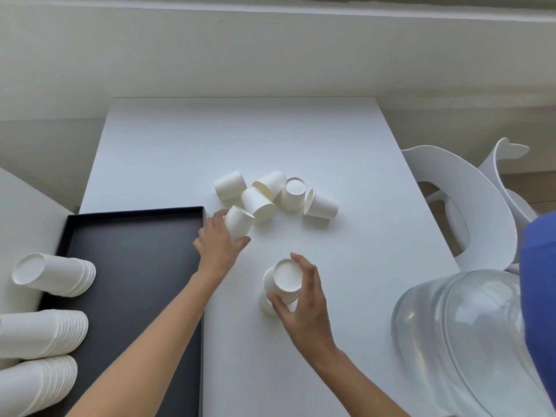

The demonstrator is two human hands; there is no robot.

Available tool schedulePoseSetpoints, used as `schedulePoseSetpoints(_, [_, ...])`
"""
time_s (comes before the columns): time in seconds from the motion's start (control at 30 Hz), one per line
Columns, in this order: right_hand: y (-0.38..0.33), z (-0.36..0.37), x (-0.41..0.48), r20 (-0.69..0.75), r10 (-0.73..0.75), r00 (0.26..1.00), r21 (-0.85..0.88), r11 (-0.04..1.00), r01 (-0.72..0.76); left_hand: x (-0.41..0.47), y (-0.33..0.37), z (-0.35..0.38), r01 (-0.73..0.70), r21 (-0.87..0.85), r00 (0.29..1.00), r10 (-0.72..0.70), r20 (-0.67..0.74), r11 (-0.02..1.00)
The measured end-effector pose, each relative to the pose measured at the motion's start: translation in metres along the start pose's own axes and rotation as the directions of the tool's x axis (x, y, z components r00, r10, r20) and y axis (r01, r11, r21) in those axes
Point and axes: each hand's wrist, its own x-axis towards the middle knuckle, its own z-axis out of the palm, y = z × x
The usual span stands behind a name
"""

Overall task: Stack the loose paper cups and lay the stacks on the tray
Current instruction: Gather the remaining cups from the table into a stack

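Observation:
Several loose white paper cups [288, 192] lie tumbled in a heap at the middle of the white table [180, 145]. My left hand [218, 240] grips one cup [238, 222] at the heap's near left edge, its base pointing up. My right hand [301, 302] holds a short stack of upside-down cups [284, 281] on the table in front of me. The black tray [132, 254] sits at the left. Three long stacks of cups [54, 275] lie on their sides along its left edge, partly cut off by the frame.
A white chair [469, 206] stands at the table's right side. A clear plastic dome-shaped object [460, 335] sits at the near right corner, with a blue object [541, 296] beside it. A pale wall runs behind the table.

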Motion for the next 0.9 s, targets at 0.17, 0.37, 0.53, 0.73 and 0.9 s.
schedulePoseSetpoints(0.17, [0.02, 0.008, -0.02, 0.109, 0.034, 0.993, -0.046, 0.999, -0.029, -0.04, 0.004, -0.006, 0.067, -0.448, 0.998, -0.054, 0.042, 0.892])
schedulePoseSetpoints(0.37, [0.04, 0.02, -0.025, 0.201, 0.112, 0.973, -0.096, 0.991, -0.094, -0.091, 0.006, -0.004, 0.032, -0.626, 0.998, -0.055, -0.017, 0.779])
schedulePoseSetpoints(0.53, [0.047, 0.022, -0.025, 0.217, 0.129, 0.968, -0.113, 0.988, -0.106, -0.121, 0.005, 0.01, -0.029, -0.637, 0.999, 0.043, 0.007, 0.771])
schedulePoseSetpoints(0.73, [0.066, 0.008, -0.028, 0.076, 0.179, 0.981, -0.203, 0.966, -0.16, -0.137, 0.005, 0.028, -0.007, -0.657, 0.991, 0.092, 0.096, 0.754])
schedulePoseSetpoints(0.9, [0.077, -0.005, -0.007, -0.049, 0.207, 0.977, -0.223, 0.951, -0.212, -0.139, 0.003, 0.041, 0.02, -0.624, 0.974, 0.125, 0.187, 0.781])
